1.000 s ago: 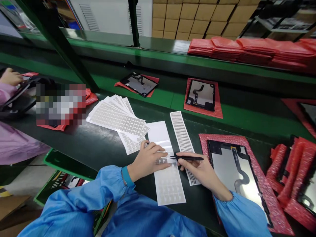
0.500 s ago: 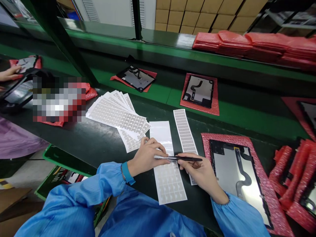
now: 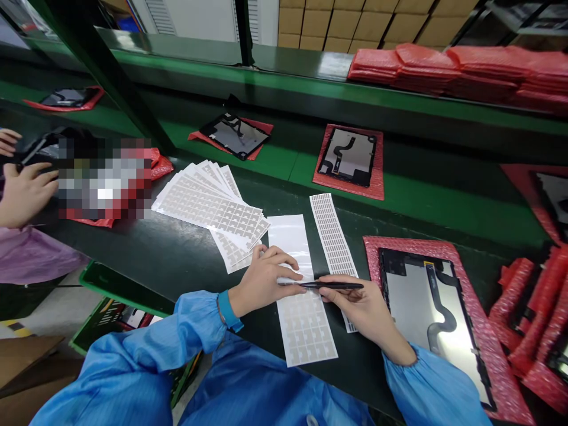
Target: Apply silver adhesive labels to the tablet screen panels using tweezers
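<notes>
My right hand (image 3: 361,305) is closed round black tweezers (image 3: 335,285), their tips pointing left to the fingers of my left hand (image 3: 264,281). Between the left thumb and forefinger is a small pale piece (image 3: 289,282), partly hidden; its kind I cannot make out. Both hands are above a sticker sheet (image 3: 308,334), whose upper part is bare white backing. Just beyond my right hand lies a narrow label strip (image 3: 332,231). To the right, a tablet screen (image 3: 410,302) with a dark flex cable rests face down on red bubble wrap (image 3: 473,296).
A fan of sticker sheets (image 3: 206,201) lies left of centre. On the green belt (image 3: 288,163) behind are more screens (image 3: 348,157) on red wrap. Red bubble bags (image 3: 444,68) are stacked on the upper ledge. At far left is a co-worker's hand (image 3: 26,192).
The screens on the belt have shifted slightly left. The co-worker's hands have left one red-wrapped screen and come nearer the table. My own hands and the tweezers have hardly moved.
</notes>
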### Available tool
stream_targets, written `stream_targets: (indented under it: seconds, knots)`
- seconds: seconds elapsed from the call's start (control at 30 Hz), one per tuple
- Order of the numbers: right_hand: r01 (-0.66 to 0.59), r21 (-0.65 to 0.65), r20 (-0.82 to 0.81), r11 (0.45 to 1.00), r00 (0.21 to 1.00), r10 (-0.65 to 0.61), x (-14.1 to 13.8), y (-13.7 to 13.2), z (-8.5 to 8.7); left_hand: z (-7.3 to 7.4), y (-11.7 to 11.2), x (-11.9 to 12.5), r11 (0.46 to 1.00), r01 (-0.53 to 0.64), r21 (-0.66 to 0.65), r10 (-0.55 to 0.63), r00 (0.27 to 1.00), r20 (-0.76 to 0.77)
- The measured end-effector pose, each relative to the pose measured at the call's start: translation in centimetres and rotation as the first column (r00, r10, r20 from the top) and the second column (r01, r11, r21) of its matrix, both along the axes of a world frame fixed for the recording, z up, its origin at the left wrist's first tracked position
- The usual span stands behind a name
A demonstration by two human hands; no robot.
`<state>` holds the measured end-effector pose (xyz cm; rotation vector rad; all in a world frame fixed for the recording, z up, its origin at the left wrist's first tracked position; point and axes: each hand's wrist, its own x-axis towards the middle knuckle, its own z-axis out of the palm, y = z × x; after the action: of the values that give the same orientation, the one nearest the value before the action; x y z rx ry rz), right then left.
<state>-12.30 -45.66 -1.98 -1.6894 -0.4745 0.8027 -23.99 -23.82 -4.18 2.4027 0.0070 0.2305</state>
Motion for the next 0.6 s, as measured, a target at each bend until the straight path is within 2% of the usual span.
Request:
stream_targets:
  seconds: [0.23, 0.37, 0.6]
  knots:
    - [0.01, 0.007, 0.073, 1.0, 0.997, -0.011, -0.35, 0.23, -0.01, -0.3, -0.14, -0.24, 0.999, -0.003, 0.044, -0.002, 0.994, 0.107]
    - [0.013, 0.03, 0.029, 0.999, 0.999, -0.014, -0.12, 0.07, -0.01, -0.35, -0.19, -0.35, 0.997, -0.013, 0.077, 0.004, 0.994, 0.105]
    - [-0.003, 0.017, 0.082, 1.0, 0.997, 0.002, -0.38, 0.0, -0.31, -0.24, -0.37, -0.44, 0.992, -0.018, 0.124, 0.007, 0.996, 0.087]
